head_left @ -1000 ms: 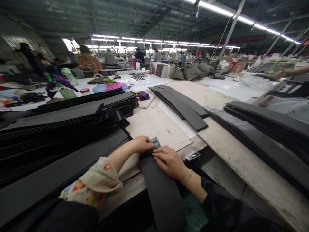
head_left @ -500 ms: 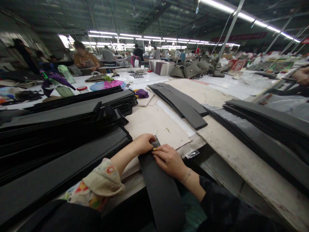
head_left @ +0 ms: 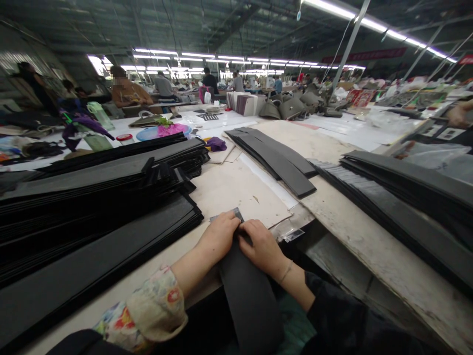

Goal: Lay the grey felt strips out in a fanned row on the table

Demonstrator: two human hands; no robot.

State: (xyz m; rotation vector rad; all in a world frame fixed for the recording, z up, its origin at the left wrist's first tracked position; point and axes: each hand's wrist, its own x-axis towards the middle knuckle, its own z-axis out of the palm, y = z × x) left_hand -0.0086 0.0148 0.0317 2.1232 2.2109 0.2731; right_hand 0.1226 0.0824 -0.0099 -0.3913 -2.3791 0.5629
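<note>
A long dark grey strip of sheet material [head_left: 249, 296] runs from my lap up onto the near edge of the table. Both hands are at its far end. My left hand [head_left: 221, 234] is closed over the left side of that end, fingertips pressed down near a small grey tip that shows beyond them. Close beside it, my right hand [head_left: 260, 244] has bent fingers gripping the strip's right side. The fingertips of the two hands almost meet. What lies right under them is hidden.
Tall stacks of dark strips [head_left: 92, 236] fill the left side. Two loose grey strips [head_left: 273, 158] lie ahead on pale board [head_left: 236, 185]. More strips [head_left: 399, 217] lie in a row at right. Beyond are a blue basin [head_left: 146, 134], bags [head_left: 291, 106] and several people.
My left hand has come down and turned flatter over the strip's end. My right hand's fingers have drawn in and bent more, closer to the left fingertips.
</note>
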